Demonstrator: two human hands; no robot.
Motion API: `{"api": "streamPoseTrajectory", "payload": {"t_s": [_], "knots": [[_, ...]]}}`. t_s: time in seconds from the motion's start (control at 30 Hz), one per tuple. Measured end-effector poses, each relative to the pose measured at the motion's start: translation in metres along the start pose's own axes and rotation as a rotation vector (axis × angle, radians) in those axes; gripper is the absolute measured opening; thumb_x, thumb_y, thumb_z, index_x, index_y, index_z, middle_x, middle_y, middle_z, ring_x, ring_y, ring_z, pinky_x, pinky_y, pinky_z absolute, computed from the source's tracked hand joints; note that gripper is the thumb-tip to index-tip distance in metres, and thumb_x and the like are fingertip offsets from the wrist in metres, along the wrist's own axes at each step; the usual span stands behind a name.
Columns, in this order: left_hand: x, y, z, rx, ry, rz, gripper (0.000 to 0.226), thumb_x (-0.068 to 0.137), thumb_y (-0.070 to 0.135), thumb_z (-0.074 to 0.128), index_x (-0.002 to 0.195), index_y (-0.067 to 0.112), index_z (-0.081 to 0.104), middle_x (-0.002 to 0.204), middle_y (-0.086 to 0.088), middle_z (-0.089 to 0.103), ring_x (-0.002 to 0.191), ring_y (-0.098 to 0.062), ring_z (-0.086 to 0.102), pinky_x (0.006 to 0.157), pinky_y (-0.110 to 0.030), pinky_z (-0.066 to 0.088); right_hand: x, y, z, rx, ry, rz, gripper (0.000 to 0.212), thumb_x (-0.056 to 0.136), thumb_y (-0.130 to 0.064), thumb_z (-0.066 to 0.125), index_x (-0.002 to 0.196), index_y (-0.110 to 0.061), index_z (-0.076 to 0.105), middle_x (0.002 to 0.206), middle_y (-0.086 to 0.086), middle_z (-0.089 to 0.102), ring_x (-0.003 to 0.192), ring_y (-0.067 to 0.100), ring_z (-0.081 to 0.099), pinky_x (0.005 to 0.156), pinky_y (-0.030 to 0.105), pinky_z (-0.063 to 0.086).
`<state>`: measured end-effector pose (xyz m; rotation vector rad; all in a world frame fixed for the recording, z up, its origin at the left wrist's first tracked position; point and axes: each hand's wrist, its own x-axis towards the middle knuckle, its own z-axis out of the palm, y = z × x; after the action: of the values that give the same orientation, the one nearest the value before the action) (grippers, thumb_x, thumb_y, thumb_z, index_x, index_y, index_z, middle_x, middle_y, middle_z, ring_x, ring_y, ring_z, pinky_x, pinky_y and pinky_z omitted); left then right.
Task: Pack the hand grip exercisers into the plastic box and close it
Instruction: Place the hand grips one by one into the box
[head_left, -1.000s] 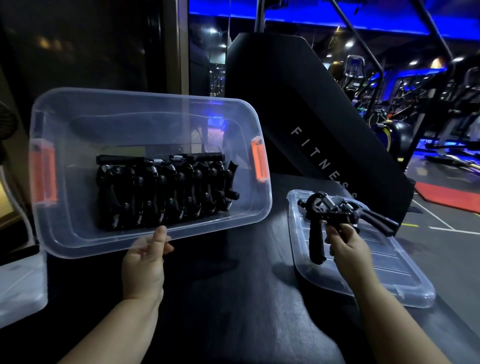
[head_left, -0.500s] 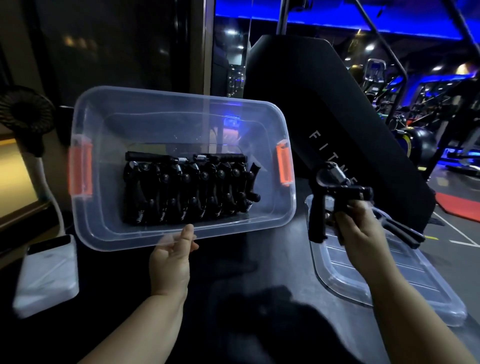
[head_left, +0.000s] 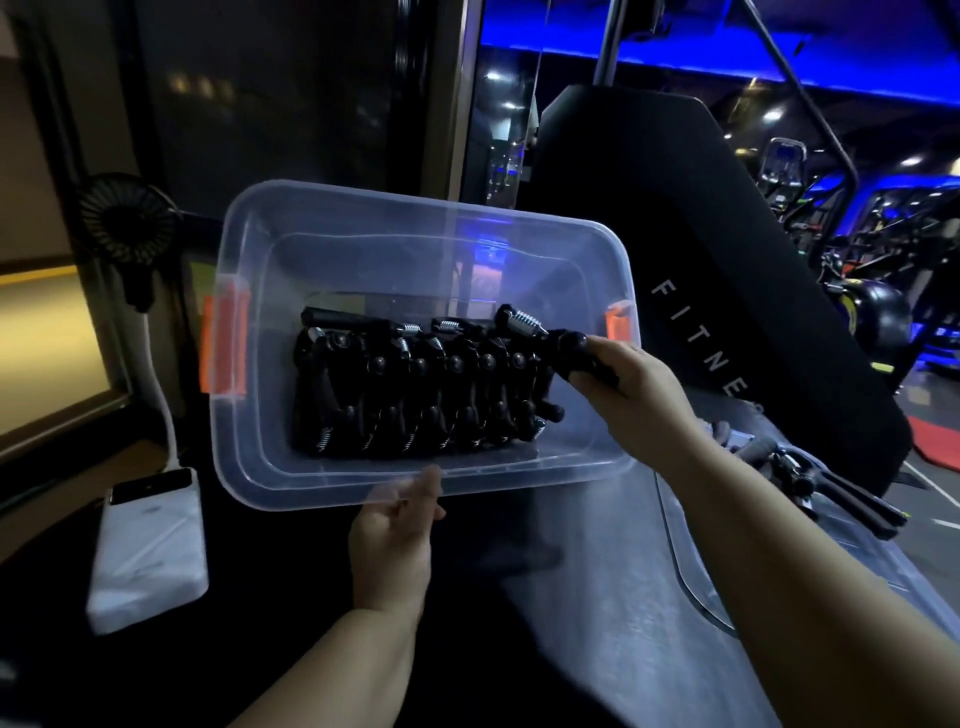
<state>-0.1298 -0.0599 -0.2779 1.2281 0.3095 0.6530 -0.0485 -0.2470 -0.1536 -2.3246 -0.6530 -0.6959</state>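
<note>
The right hand (head_left: 631, 387) has carried its hand grip exerciser (head_left: 540, 338) off the pile and into the plastic box (head_left: 415, 208), so one more is nearly packed. Its fingers (head_left: 597, 364) are curled tight round the handle, the spring end just above the packed row (head_left: 415, 395). The left hand (head_left: 392, 540) pinches the near rim, thumb on top. More exercisers (head_left: 810, 478) lie beyond the right wrist.
</note>
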Motion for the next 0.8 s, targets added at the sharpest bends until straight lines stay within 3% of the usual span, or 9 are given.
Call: {"api": "streamPoseTrajectory", "payload": {"t_s": [0.1,0.2,0.43,0.63,0.8], "knots": [[0.001,-0.001,0.002,0.0,0.025,-0.013,0.029,0.079,0.039,0.071,0.071,0.013,0.059,0.049,0.015,0.06,0.051,0.004,0.056,0.059,-0.016,0.041,0.023,-0.002,0.01,-0.086,-0.062,-0.005,0.033,0.089,-0.021,0.064,0.122,-0.027,0.065,0.11,0.0,0.066,0.102,0.019,0.06,0.083,0.027,0.043],[0.001,0.0,0.003,0.018,0.023,0.011,0.023,0.084,0.027,0.065,0.069,0.012,0.058,0.048,0.012,0.059,0.05,0.006,0.055,0.052,-0.005,0.04,0.043,-0.005,0.02,-0.077,-0.08,0.004,0.033,0.087,-0.019,0.067,0.12,-0.025,0.067,0.109,0.002,0.068,0.103,0.02,0.062,0.09,0.031,0.046],[0.001,0.001,0.002,0.009,0.005,0.016,0.028,0.082,0.031,0.066,0.067,0.008,0.058,0.047,0.008,0.055,0.048,0.005,0.053,0.05,-0.004,0.039,0.079,-0.011,0.041,-0.136,-0.088,0.01,0.032,0.082,-0.022,0.072,0.113,-0.029,0.07,0.108,-0.001,0.067,0.102,0.018,0.061,0.084,0.024,0.041],[0.002,-0.001,0.0,-0.005,-0.001,0.003,0.044,0.066,0.052,0.06,0.067,0.008,0.06,0.048,0.01,0.056,0.05,0.001,0.053,0.054,-0.006,0.041,0.104,-0.004,0.059,-0.177,-0.062,0.02,0.032,0.081,-0.025,0.073,0.113,-0.03,0.07,0.107,0.002,0.069,0.105,0.025,0.06,0.089,0.034,0.047],[0.003,-0.003,0.0,0.001,-0.001,-0.007,0.047,0.065,0.053,0.06,0.069,0.007,0.061,0.049,0.008,0.057,0.053,-0.003,0.055,0.057,-0.01,0.043,0.116,0.005,0.072,-0.156,-0.059,0.02,0.029,0.081,-0.026,0.073,0.11,-0.028,0.073,0.104,0.005,0.071,0.104,0.029,0.061,0.09,0.036,0.048]]}}
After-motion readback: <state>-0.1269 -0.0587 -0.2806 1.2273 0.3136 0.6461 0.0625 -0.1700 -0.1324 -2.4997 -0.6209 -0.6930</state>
